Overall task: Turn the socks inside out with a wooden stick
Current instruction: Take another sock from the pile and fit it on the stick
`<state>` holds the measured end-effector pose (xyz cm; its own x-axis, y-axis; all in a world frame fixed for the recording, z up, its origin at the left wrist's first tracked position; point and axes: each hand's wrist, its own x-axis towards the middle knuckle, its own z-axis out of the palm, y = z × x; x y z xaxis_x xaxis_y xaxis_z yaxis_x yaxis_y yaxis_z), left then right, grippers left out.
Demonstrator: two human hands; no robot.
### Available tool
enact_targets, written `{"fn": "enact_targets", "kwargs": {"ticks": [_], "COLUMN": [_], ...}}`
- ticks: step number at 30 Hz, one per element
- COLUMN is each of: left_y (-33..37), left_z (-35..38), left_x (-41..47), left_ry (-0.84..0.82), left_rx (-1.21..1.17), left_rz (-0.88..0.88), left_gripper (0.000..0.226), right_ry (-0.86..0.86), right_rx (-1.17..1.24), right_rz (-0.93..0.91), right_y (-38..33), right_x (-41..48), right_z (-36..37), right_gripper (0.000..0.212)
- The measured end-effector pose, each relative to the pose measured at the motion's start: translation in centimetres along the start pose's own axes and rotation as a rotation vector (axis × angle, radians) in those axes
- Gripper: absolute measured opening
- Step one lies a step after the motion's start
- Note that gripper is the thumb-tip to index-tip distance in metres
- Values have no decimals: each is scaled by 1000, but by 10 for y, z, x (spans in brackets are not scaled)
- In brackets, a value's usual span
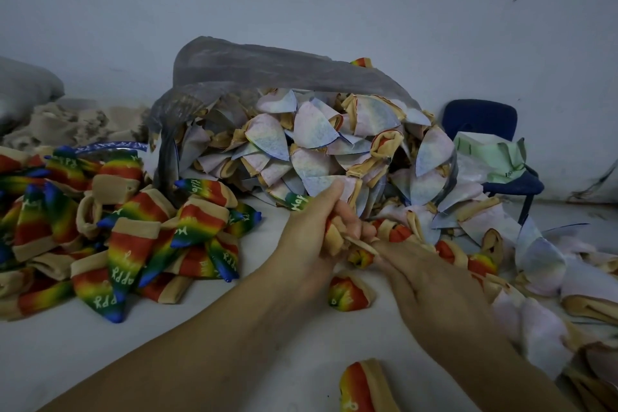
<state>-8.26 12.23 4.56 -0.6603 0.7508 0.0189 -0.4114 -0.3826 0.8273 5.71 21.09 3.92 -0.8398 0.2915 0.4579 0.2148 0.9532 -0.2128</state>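
— How is my hold?

— Your left hand (314, 231) is curled tight round the sock (298, 202). Its tan cuff is bunched at your fingers, over the white table (167, 344), and a green lettered part pokes out behind your knuckles. Your right hand (434, 281) reaches to the cuff. Its fingertips are blurred, so I cannot tell whether they pinch or only touch.

— And the stick?

— A pale strip (363, 245) lies between your hands. It may be the wooden stick or just cuff. I'd grip the cuff alone, not the body, so the fabric can roll over freely. Push straight along the sock's length.

— Afterwards?

— The rainbow pile (127, 244) on your left looks finished. The pale socks (274, 137) spilling from the plastic bag (267, 67) ahead look unturned. Mind the loose sock (351, 294) just beside your wrists.
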Motion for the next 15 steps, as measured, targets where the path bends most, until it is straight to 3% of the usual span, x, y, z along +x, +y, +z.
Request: {"fn": "enact_targets", "kwargs": {"ticks": [3,6,9,13,15], "left_y": [-8,-11,-13,-15,-16], "left_z": [2,2,-2,-13,-15], "left_x": [-1,-1,2,5,3], "left_ry": [29,51,109,211,240], "left_rx": [51,95,219,557,645], "left_rz": [87,139,152,222,243], "left_gripper": [61,62,64,75,69], "right_ry": [-93,-80,-106,-90,-73], "right_rx": [211,501,654,520,450], "right_rz": [116,242,281,233,205], "right_y": [-15,-23,-24,-11,-7], "right_x": [-5,-7,-4,-1,-2], "right_z": [13,25,31,28,27], "right_gripper": [42,29,30,41,44]}}
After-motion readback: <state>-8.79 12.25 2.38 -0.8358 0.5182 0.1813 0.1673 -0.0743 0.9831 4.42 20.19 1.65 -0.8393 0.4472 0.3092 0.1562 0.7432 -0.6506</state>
